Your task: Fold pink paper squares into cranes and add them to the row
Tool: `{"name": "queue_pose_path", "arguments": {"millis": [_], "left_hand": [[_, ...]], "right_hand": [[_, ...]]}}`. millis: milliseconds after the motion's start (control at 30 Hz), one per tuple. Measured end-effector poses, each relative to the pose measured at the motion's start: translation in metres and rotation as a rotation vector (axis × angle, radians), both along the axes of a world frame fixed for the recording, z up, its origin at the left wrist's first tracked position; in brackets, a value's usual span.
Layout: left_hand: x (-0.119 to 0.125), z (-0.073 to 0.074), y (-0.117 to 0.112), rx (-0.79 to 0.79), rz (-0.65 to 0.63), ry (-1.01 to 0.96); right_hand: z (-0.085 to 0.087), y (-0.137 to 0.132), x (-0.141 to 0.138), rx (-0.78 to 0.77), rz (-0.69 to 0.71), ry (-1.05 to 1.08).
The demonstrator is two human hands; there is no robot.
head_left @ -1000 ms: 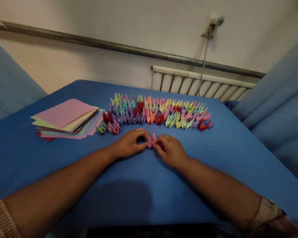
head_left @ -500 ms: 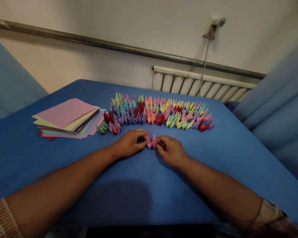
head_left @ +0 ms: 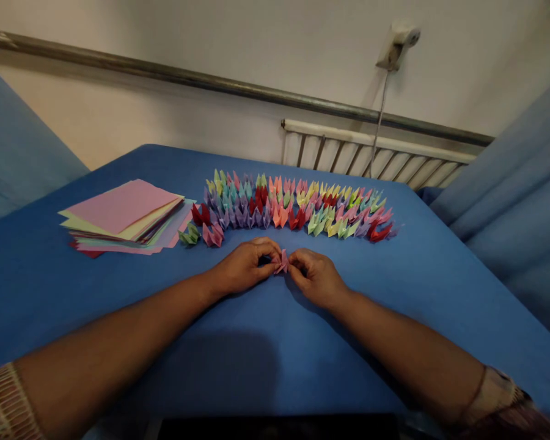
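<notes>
A small pink folded paper piece (head_left: 283, 261) sits between my two hands on the blue table (head_left: 394, 293). My left hand (head_left: 245, 267) pinches its left side with curled fingers. My right hand (head_left: 315, 276) pinches its right side. Just beyond my hands lie rows of several finished folded paper pieces (head_left: 297, 205) in many colours. A green one (head_left: 190, 234) and a pink one (head_left: 212, 234) sit at the left end of the front row.
A stack of coloured square paper sheets (head_left: 126, 215), pink on top, lies at the left of the table. Behind the table are a white radiator (head_left: 376, 156), a wall rail and a cable. Blue cloth hangs on both sides.
My hands have closed in slightly on the pink piece, which now looks narrower and more pressed together. The view shifted a little.
</notes>
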State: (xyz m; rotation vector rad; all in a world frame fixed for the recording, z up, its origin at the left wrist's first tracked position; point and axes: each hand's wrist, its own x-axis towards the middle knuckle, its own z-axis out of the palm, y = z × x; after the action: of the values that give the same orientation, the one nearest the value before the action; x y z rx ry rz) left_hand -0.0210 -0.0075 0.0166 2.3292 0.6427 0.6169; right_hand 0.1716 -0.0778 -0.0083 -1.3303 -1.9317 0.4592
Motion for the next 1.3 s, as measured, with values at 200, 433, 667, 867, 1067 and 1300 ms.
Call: {"name": "queue_pose_path", "arguments": {"millis": [200,433,667,867,1067,1300], "left_hand": [[0.0006,-0.0003,0.0017,-0.026,0.048,-0.002],[-0.0002,-0.0025,0.0036,-0.066,0.065,-0.007],[0.0001,-0.0007,0.0022,-0.059,0.056,0.0],[-0.0014,0.001,0.0026,-0.151,0.085,-0.02],[-0.0019,0.0034,0.0028,-0.198,0.078,-0.052],[-0.0024,0.0046,0.0051,-0.135,0.074,-0.044]], "right_hand": [[-0.0016,0.0008,0.0004,-0.05,-0.064,-0.012],[0.0,0.0016,0.0008,-0.111,-0.083,-0.013],[0.0002,0.0015,0.0004,-0.124,-0.073,-0.016],[-0.0001,-0.0005,0.0008,-0.112,-0.069,-0.015],[0.0021,-0.0014,-0.0004,-0.133,-0.087,0.01],[-0.0014,-0.0002,-0.0008,-0.115,-0.072,0.064]]}}
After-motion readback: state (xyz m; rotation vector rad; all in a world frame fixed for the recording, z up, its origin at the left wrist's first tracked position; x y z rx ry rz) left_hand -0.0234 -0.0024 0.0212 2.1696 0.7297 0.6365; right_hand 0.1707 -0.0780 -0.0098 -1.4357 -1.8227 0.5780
